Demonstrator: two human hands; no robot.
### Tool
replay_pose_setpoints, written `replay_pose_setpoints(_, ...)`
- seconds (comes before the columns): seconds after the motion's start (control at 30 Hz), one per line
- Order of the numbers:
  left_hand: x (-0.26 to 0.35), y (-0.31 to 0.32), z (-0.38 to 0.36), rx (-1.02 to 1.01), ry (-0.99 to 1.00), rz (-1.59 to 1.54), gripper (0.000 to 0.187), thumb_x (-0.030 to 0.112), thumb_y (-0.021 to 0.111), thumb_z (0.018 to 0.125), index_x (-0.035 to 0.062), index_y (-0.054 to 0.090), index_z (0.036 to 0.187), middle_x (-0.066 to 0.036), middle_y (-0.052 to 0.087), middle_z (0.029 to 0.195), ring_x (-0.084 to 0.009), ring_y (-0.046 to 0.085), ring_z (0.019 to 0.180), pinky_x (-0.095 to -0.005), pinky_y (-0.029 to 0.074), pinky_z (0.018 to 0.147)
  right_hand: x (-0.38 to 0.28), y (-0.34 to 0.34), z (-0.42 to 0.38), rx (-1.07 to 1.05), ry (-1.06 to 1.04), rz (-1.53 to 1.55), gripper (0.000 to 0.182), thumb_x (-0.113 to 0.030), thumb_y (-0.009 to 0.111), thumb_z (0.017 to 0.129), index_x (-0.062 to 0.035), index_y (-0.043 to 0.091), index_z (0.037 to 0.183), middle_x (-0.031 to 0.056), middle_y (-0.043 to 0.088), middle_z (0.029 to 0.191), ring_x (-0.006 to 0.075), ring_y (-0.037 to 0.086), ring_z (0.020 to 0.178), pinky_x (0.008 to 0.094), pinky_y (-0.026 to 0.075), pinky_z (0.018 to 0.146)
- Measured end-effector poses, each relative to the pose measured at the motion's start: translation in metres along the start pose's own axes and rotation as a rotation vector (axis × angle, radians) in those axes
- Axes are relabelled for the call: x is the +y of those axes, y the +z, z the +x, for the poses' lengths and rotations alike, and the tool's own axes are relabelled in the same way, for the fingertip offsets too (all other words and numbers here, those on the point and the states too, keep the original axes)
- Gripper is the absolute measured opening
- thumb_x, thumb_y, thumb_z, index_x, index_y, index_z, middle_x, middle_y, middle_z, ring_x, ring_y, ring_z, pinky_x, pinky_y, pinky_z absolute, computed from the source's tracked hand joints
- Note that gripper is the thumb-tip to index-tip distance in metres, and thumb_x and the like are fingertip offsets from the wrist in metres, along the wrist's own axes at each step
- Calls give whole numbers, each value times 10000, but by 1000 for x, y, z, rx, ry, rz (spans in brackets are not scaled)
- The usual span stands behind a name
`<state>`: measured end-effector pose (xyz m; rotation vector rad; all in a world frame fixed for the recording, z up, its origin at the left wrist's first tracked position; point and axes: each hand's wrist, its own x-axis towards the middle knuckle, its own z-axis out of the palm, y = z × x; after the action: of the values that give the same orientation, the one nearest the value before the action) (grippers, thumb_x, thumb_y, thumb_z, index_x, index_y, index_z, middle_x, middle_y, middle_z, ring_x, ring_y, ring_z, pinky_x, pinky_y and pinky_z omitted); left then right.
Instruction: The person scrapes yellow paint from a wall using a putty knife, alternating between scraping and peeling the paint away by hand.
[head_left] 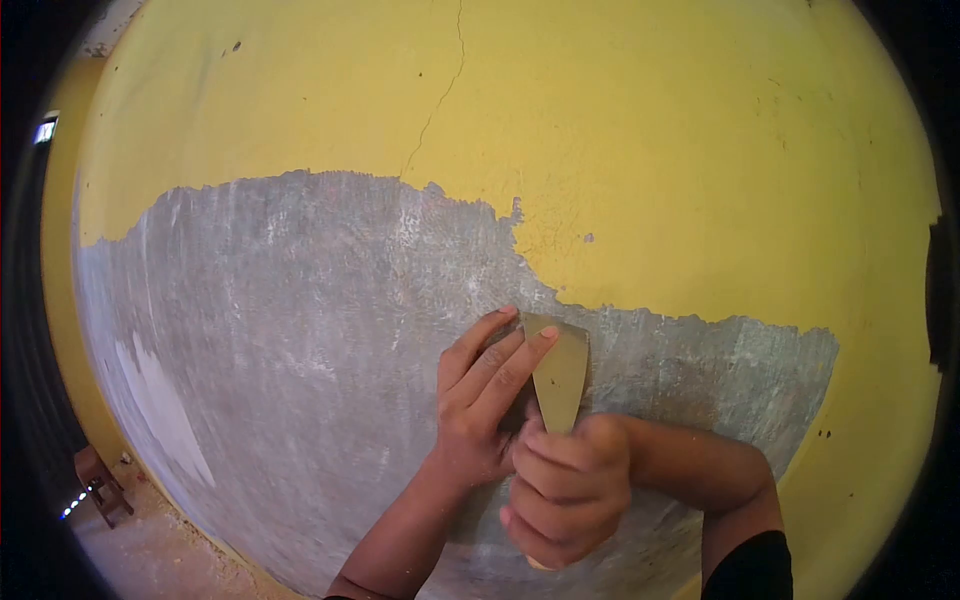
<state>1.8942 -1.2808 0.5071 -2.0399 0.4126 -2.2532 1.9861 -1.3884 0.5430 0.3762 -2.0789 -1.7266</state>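
Note:
My right hand [568, 490] is wrapped round the handle of a putty knife [562, 375], whose wide, flat blade points up. A small piece of the handle's end shows below the fist. My left hand [478, 395] has its fingers stretched out and apart, with one fingertip resting on the blade and others beside its left edge. The blade's top edge lies against the bare grey patch [320, 300] of wall, just under the ragged edge of the yellow paint [700, 180]. My left thumb is mostly hidden behind the right hand.
A thin crack [440, 100] runs down the yellow paint to the grey patch. At the lower left, a brown wooden piece of furniture [100, 485] stands on the dusty floor [165, 550]. A dark curtain-like surface [30, 330] is at the far left.

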Motion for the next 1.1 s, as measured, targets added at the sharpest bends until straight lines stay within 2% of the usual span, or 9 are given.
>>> replay_pose_setpoints(0.07, 5, 3, 0, -8, -12, 94, 469, 164, 711, 780, 54, 717, 1236, -192, 662, 1141, -379, 608, 1112, -419, 463, 963, -7, 2, -8, -99, 232, 223, 156, -200, 669, 837, -88, 567, 877, 12, 520, 698, 172, 537, 574, 304, 451, 546)
replay_pose_setpoints(0.27, 11, 8, -11, 117, -76, 237, 401, 145, 754, 651, 166, 831, 1043, -16, 548, 924, -206, 514, 894, -321, 424, 737, -10, 2, -13, -175, 279, 302, 415, -440, 593, 954, -80, 546, 754, 1, 472, 664, 158, 478, 534, 296, 379, 482)
replay_pose_setpoints(0.33, 15, 4, -13, 7, -147, 144, 502, 111, 753, 733, 198, 769, 1228, -38, 521, 965, -227, 471, 916, -355, 413, 820, 0, -3, -10, -196, 306, 322, 458, -475, 567, 971, -76, 548, 749, 1, 467, 658, 156, 475, 530, 295, 363, 475)
replay_pose_setpoints(0.5, 12, 3, -13, -28, -107, 138, 534, 83, 754, 719, 219, 769, 1234, -4, 455, 872, -200, 437, 823, -332, 370, 762, -3, -5, -11, -191, 305, 309, 514, -507, 529, 1002, -56, 558, 756, 12, 474, 657, 154, 465, 522, 300, 333, 459)
replay_pose_setpoints(0.57, 11, 2, -14, -32, -89, 134, 534, 87, 757, 715, 225, 770, 1231, 3, 437, 852, -193, 430, 801, -330, 356, 747, -5, -7, -8, -131, 363, 335, 306, -234, 640, 539, -34, 581, 763, 27, 448, 661, 177, 455, 548, 305, 333, 477)
replay_pose_setpoints(0.6, 11, 2, -13, -33, -97, 131, 537, 93, 760, 712, 230, 770, 1231, 2, 429, 847, -193, 431, 796, -332, 348, 748, -6, -6, -9, -136, 360, 333, 306, -234, 640, 539, -34, 581, 763, 27, 448, 661, 177, 455, 548, 305, 333, 477)
replay_pose_setpoints(0.67, 11, 3, -11, -29, -105, 127, 540, 99, 764, 708, 234, 770, 1230, 0, 421, 843, -192, 431, 791, -334, 339, 750, -5, -4, -15, -54, 355, 361, 471, -438, 542, 1024, -28, 577, 794, 57, 527, 693, 173, 476, 530, 306, 367, 466)
replay_pose_setpoints(1.0, 12, 6, 2, -107, -154, 270, 511, 151, 706, 776, 261, 754, 1273, 4, 410, 856, -187, 434, 840, -347, 308, 812, 12, -1, -16, -56, 459, 408, 388, -370, 531, 904, -16, 582, 754, 54, 450, 659, 222, 456, 531, 343, 336, 478)
replay_pose_setpoints(1.1, 14, 11, 10, -98, -151, 302, 510, 163, 689, 783, 243, 751, 1284, 15, 408, 846, -170, 431, 831, -337, 300, 810, 18, -6, -13, -32, 465, 378, 469, -470, 558, 891, -27, 564, 736, 59, 444, 663, 236, 454, 533, 354, 332, 484)
